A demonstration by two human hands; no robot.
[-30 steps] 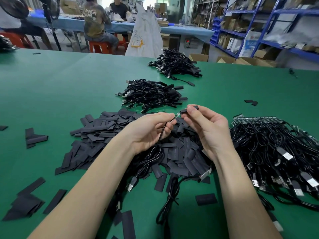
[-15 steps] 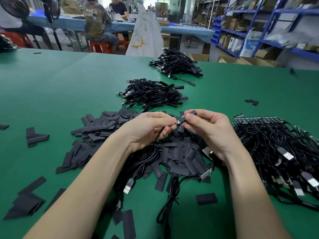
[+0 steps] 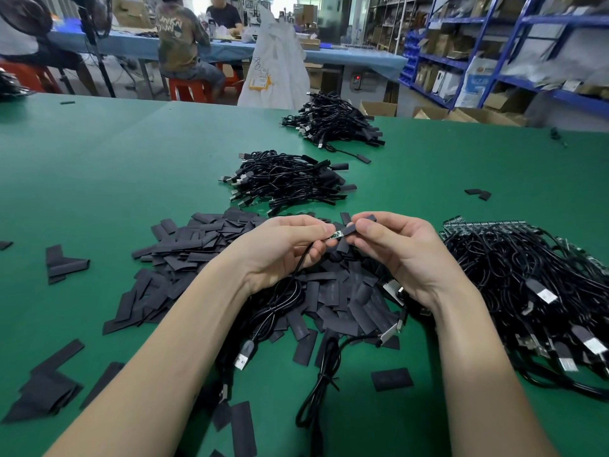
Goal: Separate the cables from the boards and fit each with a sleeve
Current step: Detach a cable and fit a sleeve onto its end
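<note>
Nearest, loose flat sleeves (image 3: pixel 244 433) and a USB plug (image 3: pixel 243 357) lie on the green desk (image 3: pixel 99 166). Above the sleeve heap (image 3: pixel 204 255), left hand (image 3: pixel 283 250) pinches a black cable (image 3: pixel 298 268) just behind its small bare board end (image 3: pixel 336 235). Right hand (image 3: pixel 398 249) pinches a sleeve (image 3: pixel 350 229), mouth at the board tip, barely started on. Unsleeved cables (image 3: pixel 520 285) lie at right; two bundled piles (image 3: pixel 286 183) lie farther back.

Risk: flattened sleeve mouth may snag on the board corners and buckle; slack grip lets the cable slide back.
</note>
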